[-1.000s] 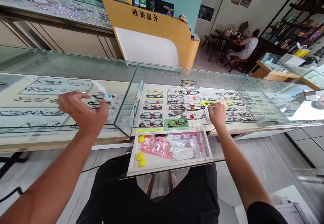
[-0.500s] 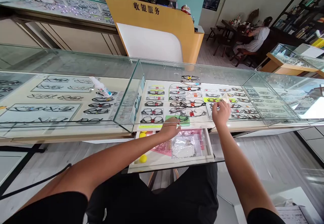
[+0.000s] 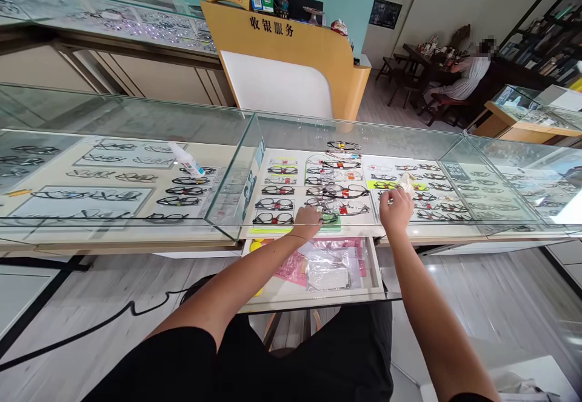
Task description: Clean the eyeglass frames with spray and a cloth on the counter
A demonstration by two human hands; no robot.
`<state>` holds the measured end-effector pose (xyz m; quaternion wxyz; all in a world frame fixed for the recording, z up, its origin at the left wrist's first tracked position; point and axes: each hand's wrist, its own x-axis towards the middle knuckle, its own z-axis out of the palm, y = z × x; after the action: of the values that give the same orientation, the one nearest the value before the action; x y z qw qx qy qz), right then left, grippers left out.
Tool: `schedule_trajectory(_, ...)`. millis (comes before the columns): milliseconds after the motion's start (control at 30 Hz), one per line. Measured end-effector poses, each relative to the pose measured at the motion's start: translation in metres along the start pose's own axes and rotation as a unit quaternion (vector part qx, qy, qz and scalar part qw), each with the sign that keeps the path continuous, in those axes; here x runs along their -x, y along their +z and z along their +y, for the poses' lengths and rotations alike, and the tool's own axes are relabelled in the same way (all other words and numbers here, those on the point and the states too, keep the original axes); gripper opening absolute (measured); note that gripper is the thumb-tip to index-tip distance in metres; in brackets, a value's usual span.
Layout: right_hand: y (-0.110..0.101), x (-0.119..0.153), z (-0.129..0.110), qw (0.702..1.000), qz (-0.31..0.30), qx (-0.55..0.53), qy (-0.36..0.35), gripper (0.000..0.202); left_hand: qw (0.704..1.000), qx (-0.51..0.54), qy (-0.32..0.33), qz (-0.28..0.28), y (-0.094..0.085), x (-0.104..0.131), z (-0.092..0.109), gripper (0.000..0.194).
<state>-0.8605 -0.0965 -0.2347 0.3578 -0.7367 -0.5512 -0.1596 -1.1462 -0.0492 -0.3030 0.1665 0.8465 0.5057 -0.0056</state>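
Rows of eyeglasses (image 3: 277, 190) lie on the white display surface inside the glass case. My left hand (image 3: 308, 221) is at the case's front edge, its fingers closed on a dark-framed pair of glasses (image 3: 330, 218) above a green card (image 3: 335, 226). To the right, my right hand (image 3: 397, 208) pinches a crumpled whitish cloth (image 3: 406, 184) beside a yellow-green strip (image 3: 375, 185). A white bottle (image 3: 186, 159) lies in the left section of the case.
Below the case an open drawer (image 3: 375, 268) holds plastic bags and pink packets. A glass divider (image 3: 234, 171) stands left of my left hand. Beyond are an orange counter (image 3: 282, 44) and a seated person (image 3: 470, 77) at the back right.
The view has shifted slightly, so the case sits a little lower and further right. My left hand has moved up a little over the case edge; my right hand stays by the yellow-green strip.
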Motion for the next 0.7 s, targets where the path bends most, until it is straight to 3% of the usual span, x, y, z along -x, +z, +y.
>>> schedule_trajectory(100,0.0,0.0,0.0,1.0,0.001,0.002,-0.002,0.027,0.999,0.018,0.022,-0.024,-0.009,0.023,0.005,0.018)
schedule_trajectory(233,0.0,0.0,-0.001,1.0,0.002,0.006,-0.007,0.027,0.994,0.062,0.064,-0.061,-0.034,0.079,0.007,0.015)
schedule_trajectory(300,0.0,-0.001,-0.002,1.0,0.003,0.008,-0.009,0.028,0.987,0.095,0.09,-0.091,-0.06,0.109,0.007,0.015)
schedule_trajectory(400,0.0,-0.001,-0.002,1.0,0.002,0.01,-0.012,0.028,0.965,0.193,0.105,-0.141,-0.116,0.141,0.001,0.021)
schedule_trajectory(500,0.0,-0.001,-0.002,1.0,0.0,0.012,-0.012,0.028,0.966,0.194,0.098,-0.138,-0.172,0.146,-0.014,0.026)
schedule_trajectory(567,-0.001,-0.001,-0.001,1.0,-0.001,0.011,-0.008,0.029,0.978,0.169,0.069,-0.098,-0.197,0.135,-0.027,0.028)
schedule_trajectory(633,-0.002,-0.001,-0.001,1.0,-0.005,0.009,-0.005,0.03,0.989,0.137,0.033,-0.049,-0.207,0.119,-0.038,0.028)
schedule_trajectory(700,-0.003,-0.002,-0.001,1.0,-0.011,0.007,-0.002,0.03,0.993,0.115,0.013,-0.013,-0.205,0.104,-0.046,0.028)
